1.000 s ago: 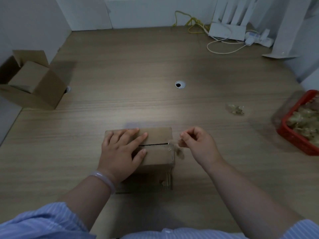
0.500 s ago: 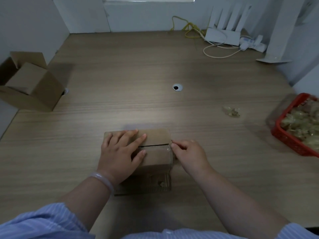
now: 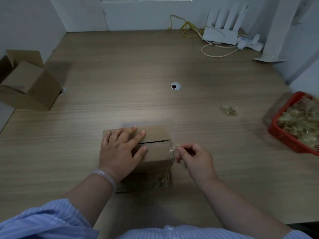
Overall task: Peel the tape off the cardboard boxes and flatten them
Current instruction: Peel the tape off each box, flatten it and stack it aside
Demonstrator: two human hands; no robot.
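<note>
A small cardboard box [image 3: 156,149] stands on the wooden table near me, its top flaps closed with a dark seam between them. My left hand [image 3: 120,150] lies flat on the box top with straight fingers, pressing it down. Just right of the box, my right hand [image 3: 195,159] has curled fingers that pinch a strip of clear tape [image 3: 172,150]. The strip still clings to the box's right edge. A second cardboard box [image 3: 29,83] sits open at the far left of the table.
A red basket [image 3: 284,140] holding crumpled tape stands at the right edge. One loose wad of tape [image 3: 228,110] lies on the table left of it. A cable hole [image 3: 175,86] marks the table's middle. A white router [image 3: 221,34] and cables sit at the back right.
My right hand went in to the box's right edge, took hold of the tape, and has now pulled back to the right with it. My left hand stayed on the box.
</note>
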